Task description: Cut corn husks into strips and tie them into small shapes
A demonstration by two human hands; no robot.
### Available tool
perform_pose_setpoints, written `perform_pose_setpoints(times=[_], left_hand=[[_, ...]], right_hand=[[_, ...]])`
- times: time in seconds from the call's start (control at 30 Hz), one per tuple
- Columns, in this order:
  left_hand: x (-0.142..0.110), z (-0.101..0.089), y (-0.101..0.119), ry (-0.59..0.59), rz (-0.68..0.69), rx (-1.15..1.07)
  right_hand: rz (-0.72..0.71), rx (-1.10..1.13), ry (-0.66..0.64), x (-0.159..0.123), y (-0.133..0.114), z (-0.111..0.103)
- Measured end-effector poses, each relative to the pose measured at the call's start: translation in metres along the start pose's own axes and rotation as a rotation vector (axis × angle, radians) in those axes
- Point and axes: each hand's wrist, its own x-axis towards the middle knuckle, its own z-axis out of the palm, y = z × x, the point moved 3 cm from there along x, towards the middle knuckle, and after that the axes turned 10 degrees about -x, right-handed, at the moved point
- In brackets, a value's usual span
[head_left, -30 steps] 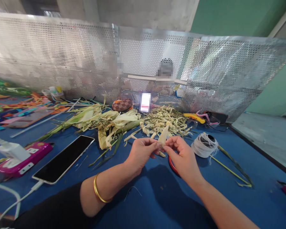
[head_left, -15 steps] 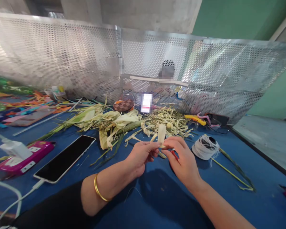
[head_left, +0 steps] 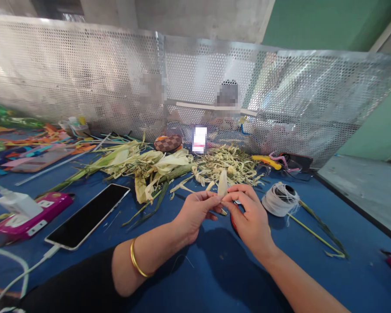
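Two-Handed Pinch Grip

Your left hand [head_left: 194, 213] and right hand [head_left: 250, 216] pinch a pale husk piece [head_left: 222, 184] at its lower end. You hold it left of the thread spool [head_left: 278, 202]; shredded husk [head_left: 230, 160] lies behind the spool, leftward.

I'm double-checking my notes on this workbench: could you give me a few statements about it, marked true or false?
1. The left hand and right hand meet at the base of a pale corn husk piece. True.
2. The gold bangle circles the right arm. False: the gold bangle circles the left arm.
3. The spool of white string is right of both hands. True.
4. The smartphone has no cable attached. False: a white cable joins the smartphone.
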Motion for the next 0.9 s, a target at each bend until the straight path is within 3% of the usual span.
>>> perform_pose_setpoints(times=[0.3, 0.43, 0.6, 0.8, 0.9], left_hand=[[0.0, 0.001, 0.004, 0.001, 0.152, 0.144], [0.001, 0.002, 0.004, 0.0, 0.165, 0.166], [0.001, 0.002, 0.004, 0.0, 0.156, 0.192], [0.002, -0.002, 0.006, 0.04, 0.033, 0.151], [0.002, -0.002, 0.006, 0.044, -0.055, 0.106]], right_hand=[[0.35, 0.286, -0.124, 0.0, -0.002, 0.005], [0.39, 0.326, -0.123, 0.0, -0.003, 0.005], [0.329, 0.324, -0.11, -0.001, -0.001, 0.004], [-0.017, 0.123, -0.116, 0.002, -0.003, -0.003], [-0.113, -0.002, -0.096, 0.003, -0.003, -0.007]])
